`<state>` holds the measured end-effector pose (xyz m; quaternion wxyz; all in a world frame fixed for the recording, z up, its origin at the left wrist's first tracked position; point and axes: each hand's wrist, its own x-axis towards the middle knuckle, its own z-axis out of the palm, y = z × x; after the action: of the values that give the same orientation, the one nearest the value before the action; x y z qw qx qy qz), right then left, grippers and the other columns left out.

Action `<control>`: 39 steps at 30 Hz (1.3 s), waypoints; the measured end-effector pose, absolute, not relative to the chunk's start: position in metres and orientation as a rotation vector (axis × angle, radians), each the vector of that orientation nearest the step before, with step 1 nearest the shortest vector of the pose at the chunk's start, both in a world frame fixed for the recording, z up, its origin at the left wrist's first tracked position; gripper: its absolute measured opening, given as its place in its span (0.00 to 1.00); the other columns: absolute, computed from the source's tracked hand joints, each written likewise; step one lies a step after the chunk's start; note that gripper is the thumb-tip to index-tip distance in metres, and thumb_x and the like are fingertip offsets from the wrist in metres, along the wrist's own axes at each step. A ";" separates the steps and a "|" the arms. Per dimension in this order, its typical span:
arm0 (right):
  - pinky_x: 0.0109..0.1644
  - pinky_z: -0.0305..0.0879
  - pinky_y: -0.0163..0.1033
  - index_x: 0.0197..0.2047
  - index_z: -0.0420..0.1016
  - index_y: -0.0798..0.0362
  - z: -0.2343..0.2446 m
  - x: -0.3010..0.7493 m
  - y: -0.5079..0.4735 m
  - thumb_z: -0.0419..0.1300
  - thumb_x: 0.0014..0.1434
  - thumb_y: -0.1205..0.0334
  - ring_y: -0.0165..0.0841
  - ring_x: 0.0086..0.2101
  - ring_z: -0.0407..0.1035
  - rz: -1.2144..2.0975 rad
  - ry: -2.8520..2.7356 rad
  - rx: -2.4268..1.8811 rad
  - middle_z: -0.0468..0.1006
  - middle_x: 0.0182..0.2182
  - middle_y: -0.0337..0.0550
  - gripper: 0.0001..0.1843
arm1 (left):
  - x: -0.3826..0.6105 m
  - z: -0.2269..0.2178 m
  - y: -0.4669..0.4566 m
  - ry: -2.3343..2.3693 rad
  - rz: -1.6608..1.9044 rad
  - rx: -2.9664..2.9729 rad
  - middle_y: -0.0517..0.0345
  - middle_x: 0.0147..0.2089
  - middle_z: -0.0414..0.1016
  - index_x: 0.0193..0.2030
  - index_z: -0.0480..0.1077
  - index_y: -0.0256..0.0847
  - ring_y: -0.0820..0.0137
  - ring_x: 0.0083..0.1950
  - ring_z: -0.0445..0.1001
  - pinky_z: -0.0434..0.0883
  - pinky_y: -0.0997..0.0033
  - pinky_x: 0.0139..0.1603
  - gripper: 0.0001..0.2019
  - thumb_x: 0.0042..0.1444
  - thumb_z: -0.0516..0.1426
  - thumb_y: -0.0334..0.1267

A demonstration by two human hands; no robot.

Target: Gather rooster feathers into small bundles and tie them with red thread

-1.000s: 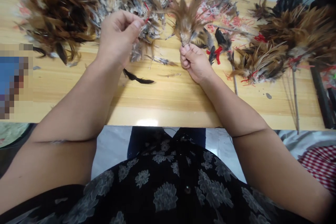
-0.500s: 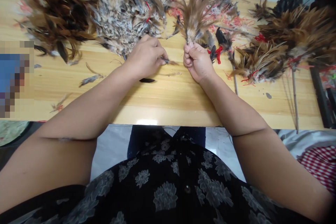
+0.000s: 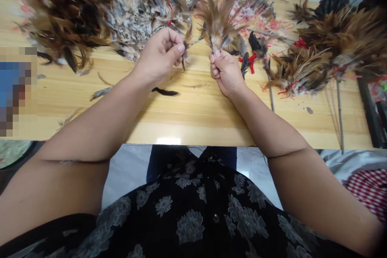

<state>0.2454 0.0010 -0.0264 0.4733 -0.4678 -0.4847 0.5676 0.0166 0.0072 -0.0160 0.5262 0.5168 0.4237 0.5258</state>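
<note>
My left hand [image 3: 165, 50] is closed in a pinch on a small brown feather [image 3: 186, 44], which stands upright at the fingertips. To its right, my right hand [image 3: 226, 68] is closed around the base of a bunch of brown feathers [image 3: 218, 24] that fans out upward, away from me. Just behind my left hand lies a heap of grey and white feathers [image 3: 133, 20]. A dark loose feather [image 3: 165, 92] rests on the wooden table [image 3: 187, 117] below my left wrist. Dark feathers with a red tie [image 3: 251, 62] lie right of my right hand.
A big pile of brown feathers [image 3: 69, 16] covers the table's far left. Feather bundles on sticks [image 3: 347, 44] lie at the right, one stick [image 3: 340, 117] reaching the front edge. Pink and red string scraps [image 3: 272, 26] are strewn at the back. A dark frame [image 3: 367, 109] stands at the right end.
My left hand has lifted and turned, bringing the small feather from lying sideways to upright. My right hand stays almost in place, its feather bunch turned slightly and fanned wider.
</note>
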 end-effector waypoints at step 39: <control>0.60 0.86 0.33 0.37 0.75 0.51 -0.010 0.228 -0.016 0.73 0.87 0.62 0.31 0.50 0.84 1.380 -1.298 -1.203 0.77 0.33 0.36 0.23 | 0.020 -0.072 0.050 0.644 1.339 1.576 0.60 0.34 0.74 0.43 0.74 0.55 0.54 0.35 0.82 0.88 0.47 0.43 0.43 0.51 0.86 0.85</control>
<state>0.2281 -0.0162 -0.0103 0.4339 -0.4829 -0.5211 0.5540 0.0204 0.0504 -0.0715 0.4687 0.6428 0.2627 0.5460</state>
